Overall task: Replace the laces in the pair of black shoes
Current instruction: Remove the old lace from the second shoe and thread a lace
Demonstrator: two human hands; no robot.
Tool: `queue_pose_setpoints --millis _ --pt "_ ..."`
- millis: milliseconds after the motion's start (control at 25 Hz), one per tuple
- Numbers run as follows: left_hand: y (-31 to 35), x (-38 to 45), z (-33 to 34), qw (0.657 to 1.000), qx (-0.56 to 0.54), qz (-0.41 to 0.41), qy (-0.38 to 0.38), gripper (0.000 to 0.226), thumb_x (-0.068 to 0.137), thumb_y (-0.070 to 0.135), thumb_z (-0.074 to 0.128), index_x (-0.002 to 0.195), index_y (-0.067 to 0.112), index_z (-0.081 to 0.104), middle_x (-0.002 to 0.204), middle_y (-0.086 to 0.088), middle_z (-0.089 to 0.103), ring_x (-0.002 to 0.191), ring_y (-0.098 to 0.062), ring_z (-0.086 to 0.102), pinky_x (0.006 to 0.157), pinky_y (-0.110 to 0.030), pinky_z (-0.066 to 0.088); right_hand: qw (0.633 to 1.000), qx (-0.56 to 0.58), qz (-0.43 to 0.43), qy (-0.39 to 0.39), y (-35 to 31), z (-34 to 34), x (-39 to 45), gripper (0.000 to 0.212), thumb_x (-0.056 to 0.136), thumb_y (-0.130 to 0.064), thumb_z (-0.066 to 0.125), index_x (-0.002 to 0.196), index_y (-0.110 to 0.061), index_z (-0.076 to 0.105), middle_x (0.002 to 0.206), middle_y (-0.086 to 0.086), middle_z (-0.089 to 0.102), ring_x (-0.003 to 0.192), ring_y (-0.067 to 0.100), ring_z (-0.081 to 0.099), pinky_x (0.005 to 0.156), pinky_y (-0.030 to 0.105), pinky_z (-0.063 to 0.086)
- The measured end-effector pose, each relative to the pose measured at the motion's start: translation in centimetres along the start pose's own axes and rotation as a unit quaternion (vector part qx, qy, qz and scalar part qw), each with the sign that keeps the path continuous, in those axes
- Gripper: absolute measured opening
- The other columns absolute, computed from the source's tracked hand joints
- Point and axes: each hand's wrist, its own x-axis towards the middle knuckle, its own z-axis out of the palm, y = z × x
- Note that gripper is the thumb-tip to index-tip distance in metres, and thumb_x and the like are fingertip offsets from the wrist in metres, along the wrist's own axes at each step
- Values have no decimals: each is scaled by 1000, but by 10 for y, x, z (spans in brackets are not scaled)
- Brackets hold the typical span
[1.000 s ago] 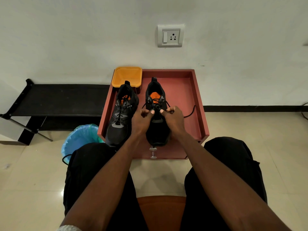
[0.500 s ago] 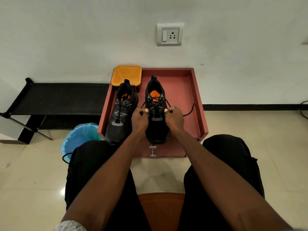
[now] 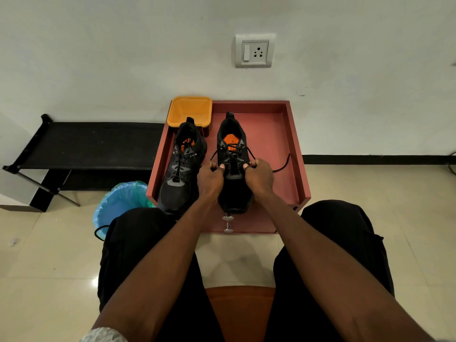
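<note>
Two black shoes with orange insoles stand side by side in a red wooden tray [image 3: 294,154], toes toward me. The left shoe [image 3: 181,166] is laced. Over the right shoe [image 3: 233,193], my left hand [image 3: 209,178] pinches one strand of the black lace [image 3: 281,166] and my right hand [image 3: 259,176] pinches the other, one at each side of the eyelets. A loose lace end trails right across the tray floor.
An orange plastic bin [image 3: 189,111] sits at the tray's back left corner. A bin lined with a blue bag [image 3: 121,203] stands on the floor to the left, beside a low black rack [image 3: 93,144]. A metal knob [image 3: 228,223] sticks out of the tray's front. My knees flank the tray.
Both hands have moved apart, from touching over the middle of the right shoe to its two sides, drawing the lace strands outward. The shoes have stayed in place.
</note>
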Motion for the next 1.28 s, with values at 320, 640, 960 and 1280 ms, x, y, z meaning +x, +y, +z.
queue_pose_setpoints --millis 320,640,960,1280 --pt "8 7 -12 979 -169 -111 -37 11 90 6 63 79 9 62 79 -6 66 73 -14 60 69 -27 51 978 189 85 -33 -2 -10 5 20 86 -14 63 67 -16 58 74 6 66 70 20 61 61 35 51" --pt "2 12 -12 995 -65 45 -59 16 94 7 62 106 6 73 86 -1 71 73 -12 64 60 -22 52 992 91 -75 -33 5 -3 9 18 87 -10 62 81 -23 73 79 -5 73 77 14 69 68 29 54" --pt "-1 10 -2 971 75 227 -5 14 87 10 71 100 7 76 96 4 64 89 -9 62 81 -16 50 984 -7 -177 10 2 4 5 12 87 -8 64 90 -13 76 93 -4 63 84 6 54 66 2 34" --pt "3 8 2 994 13 107 3 6 101 18 50 100 16 55 88 -1 63 72 -7 56 63 -25 45 995 34 -91 7 -7 3 4 17 93 -2 46 87 -17 51 89 3 61 77 18 57 53 22 37"
